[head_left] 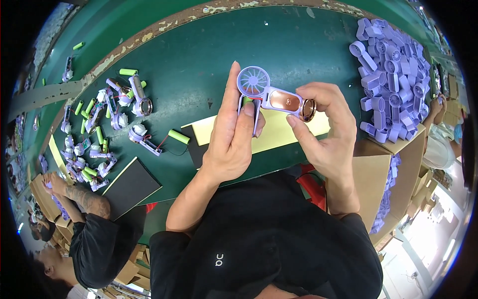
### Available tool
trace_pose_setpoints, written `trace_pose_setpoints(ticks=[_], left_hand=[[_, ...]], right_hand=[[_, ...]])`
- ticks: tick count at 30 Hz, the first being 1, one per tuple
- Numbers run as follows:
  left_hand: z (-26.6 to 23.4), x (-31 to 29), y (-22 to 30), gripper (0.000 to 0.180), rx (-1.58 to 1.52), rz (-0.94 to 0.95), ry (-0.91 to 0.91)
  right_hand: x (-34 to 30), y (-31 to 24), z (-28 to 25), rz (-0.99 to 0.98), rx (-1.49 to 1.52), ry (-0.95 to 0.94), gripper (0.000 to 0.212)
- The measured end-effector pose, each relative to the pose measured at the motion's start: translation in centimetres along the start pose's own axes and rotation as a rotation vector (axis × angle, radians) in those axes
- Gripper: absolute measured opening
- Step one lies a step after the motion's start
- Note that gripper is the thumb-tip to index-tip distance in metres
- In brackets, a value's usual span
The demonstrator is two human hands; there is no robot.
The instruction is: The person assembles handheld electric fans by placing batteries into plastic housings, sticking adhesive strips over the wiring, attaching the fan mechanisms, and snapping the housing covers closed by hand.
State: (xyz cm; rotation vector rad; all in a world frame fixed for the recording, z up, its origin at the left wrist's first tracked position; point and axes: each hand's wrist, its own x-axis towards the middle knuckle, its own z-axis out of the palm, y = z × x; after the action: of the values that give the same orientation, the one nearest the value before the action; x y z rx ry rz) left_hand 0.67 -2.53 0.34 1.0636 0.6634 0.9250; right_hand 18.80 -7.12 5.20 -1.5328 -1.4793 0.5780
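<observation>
My left hand (226, 142) is wrapped round a lavender handheld-fan housing (254, 80), its round spoked grille pointing up past the fingers. Thumb and fingers of my right hand (328, 127) pinch the ring end of the fan's other half (284, 99), which has a shiny copper-coloured panel and a copper ring. A red wire runs between the two halves. Part of a green battery cell (247, 101) shows by my left thumb; the rest of the housing's inside is hidden by that hand. Both hands are above a pale yellow sheet (279, 132) on the green table.
Loose fan assemblies (119, 119) with wires and green cells are spread at the left. A large heap of lavender housings (393, 74) covers the right, beside a cardboard box (371, 184) holding more. A black pad (132, 187) lies near a co-worker's tattooed arm (87, 199).
</observation>
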Motion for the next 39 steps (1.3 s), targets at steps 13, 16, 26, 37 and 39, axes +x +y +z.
trace_pose_setpoints(ticks=[13,16,26,37,39], left_hand=[[-0.2,0.3,0.3,0.060,0.026,-0.108,0.005],[-1.3,0.4,0.5,0.065,-0.179,-0.239,-0.066],[-2.0,-0.4,1.3,0.072,-0.053,-0.138,-0.123],[-8.0,0.6,4.7,0.056,-0.008,0.021,0.204],[-7.8,0.1,5.4,0.058,-0.060,-0.002,0.248]], right_hand=[[-0.4,0.9,0.1,0.072,0.011,0.009,0.033],[-0.5,1.3,0.3,0.128,0.049,0.016,0.032],[-0.6,1.9,1.2,0.181,-0.019,-0.091,0.038],[-3.2,0.3,6.0,0.198,0.105,-0.367,0.023],[-3.4,0.6,7.3,0.165,0.123,-0.386,0.022]])
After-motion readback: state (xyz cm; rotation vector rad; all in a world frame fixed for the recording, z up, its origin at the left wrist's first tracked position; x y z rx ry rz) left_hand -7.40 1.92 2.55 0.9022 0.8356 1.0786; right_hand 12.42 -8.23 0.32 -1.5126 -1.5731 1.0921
